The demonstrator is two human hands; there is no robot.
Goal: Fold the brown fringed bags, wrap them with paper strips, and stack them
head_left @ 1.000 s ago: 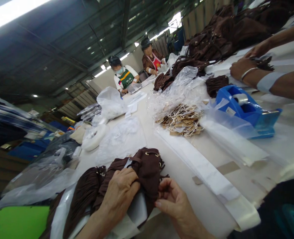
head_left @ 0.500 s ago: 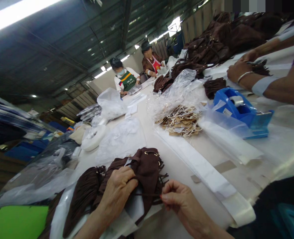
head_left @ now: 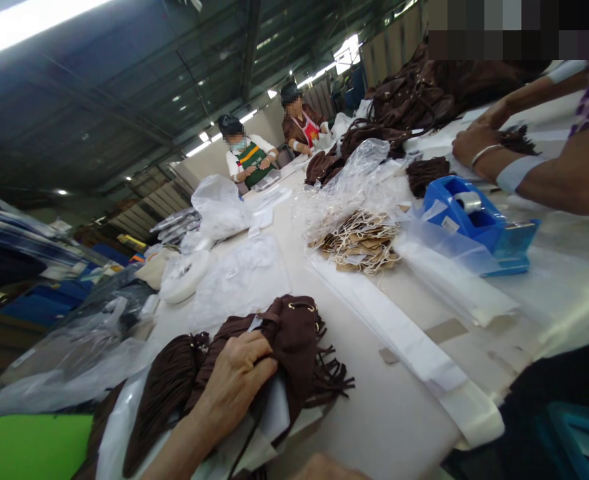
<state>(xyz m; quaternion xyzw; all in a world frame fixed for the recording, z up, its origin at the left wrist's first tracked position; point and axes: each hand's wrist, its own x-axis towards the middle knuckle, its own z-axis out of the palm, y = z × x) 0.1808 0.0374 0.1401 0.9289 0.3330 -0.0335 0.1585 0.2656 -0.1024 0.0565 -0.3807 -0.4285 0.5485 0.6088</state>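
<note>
My left hand (head_left: 234,387) lies with its fingers curled on a brown fringed bag (head_left: 294,340) near the front edge of the long white table (head_left: 399,413), pressing it against white paper (head_left: 274,420) underneath. Fringe strands (head_left: 332,380) fan out to the right of the bag. More brown fringed pieces (head_left: 164,393) lie to its left. Only a sliver of my right hand (head_left: 324,472) shows at the bottom edge, its fingers hidden.
A blue tape dispenser (head_left: 474,220) stands at the right, by a pile of tan tags with white strings (head_left: 359,240) and clear plastic bags (head_left: 354,180). A co-worker's hands (head_left: 479,143) work at the right. Two more people (head_left: 247,157) sit at the far end. Brown bags (head_left: 424,93) are heaped beyond.
My right hand, which pinched a brown cord beside the bag, has dropped down almost out of view. The fringe now lies spread on the table. My left hand stays on the bag.
</note>
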